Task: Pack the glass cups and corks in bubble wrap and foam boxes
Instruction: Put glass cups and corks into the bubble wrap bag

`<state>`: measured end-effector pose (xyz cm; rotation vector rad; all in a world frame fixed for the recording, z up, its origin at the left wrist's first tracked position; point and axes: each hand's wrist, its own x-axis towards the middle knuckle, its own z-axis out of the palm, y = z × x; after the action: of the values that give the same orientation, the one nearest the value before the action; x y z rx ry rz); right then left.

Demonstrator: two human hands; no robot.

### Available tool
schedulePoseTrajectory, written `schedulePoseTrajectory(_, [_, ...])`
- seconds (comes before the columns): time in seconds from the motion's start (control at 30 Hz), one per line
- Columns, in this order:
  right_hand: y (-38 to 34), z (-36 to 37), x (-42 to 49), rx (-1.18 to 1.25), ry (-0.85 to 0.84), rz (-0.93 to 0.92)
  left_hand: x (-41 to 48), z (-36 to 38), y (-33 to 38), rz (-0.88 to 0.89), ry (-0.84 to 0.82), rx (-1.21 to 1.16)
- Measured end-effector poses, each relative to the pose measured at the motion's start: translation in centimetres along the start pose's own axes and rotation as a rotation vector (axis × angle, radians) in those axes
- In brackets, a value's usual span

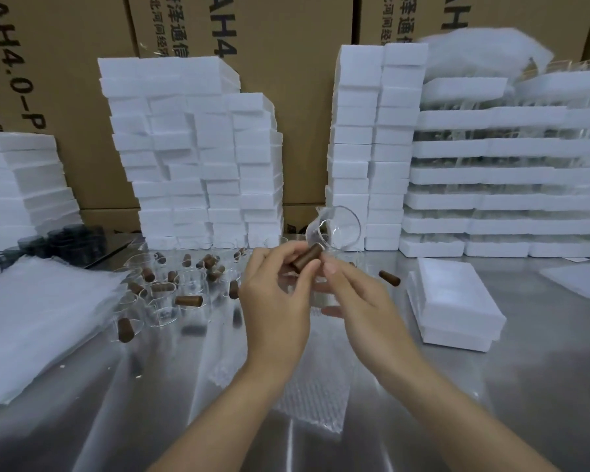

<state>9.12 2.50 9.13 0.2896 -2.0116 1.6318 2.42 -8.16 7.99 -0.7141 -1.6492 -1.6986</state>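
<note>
Fingers of left hand [276, 301] pinch smooth brown cylindrical cork [307, 257]; right hand [358, 298] grasp cannot be told.

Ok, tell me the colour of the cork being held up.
The cork is dark brown, shown best in the head view.

The cork [307, 257] you hold is dark brown, and the glass cup [322, 291] just below it is clear. Left of centre, the loose corks [188, 300] are the same brown, lying among clear beakers [160, 296]. The foam boxes [191, 148] are plain white. The cartons [65, 97] along the top are tan with black print. The table [491, 386] is silvery grey, and the bubble wrap [315, 403] at lower centre is clear with rows of bubbles. At far left, the smoked cups [65, 233] are dark grey.
</note>
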Motion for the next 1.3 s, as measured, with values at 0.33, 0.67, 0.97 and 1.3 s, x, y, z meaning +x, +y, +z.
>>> schedulePoseTrajectory(0.33, [1.4,-0.6,-0.3,0.095,0.361,0.035,-2.7,2.3,0.6,-0.396,-0.076,-0.214])
schedulePoseTrajectory(0.67, [0.6,-0.3,-0.5,0.118,0.306,0.064,-2.4,1.6,1.2,-0.390,-0.060,-0.212])
schedulePoseTrajectory(0.97, [-0.3,-0.7,0.0,0.064,0.352,-0.041,-2.1,1.9,1.4,-0.647,-0.235,-0.419])
schedulePoseTrajectory(1.3, [-0.2,-1.5,0.2,0.045,0.384,-0.011,-2.1,1.8,1.6,-0.786,-0.487,-0.598])
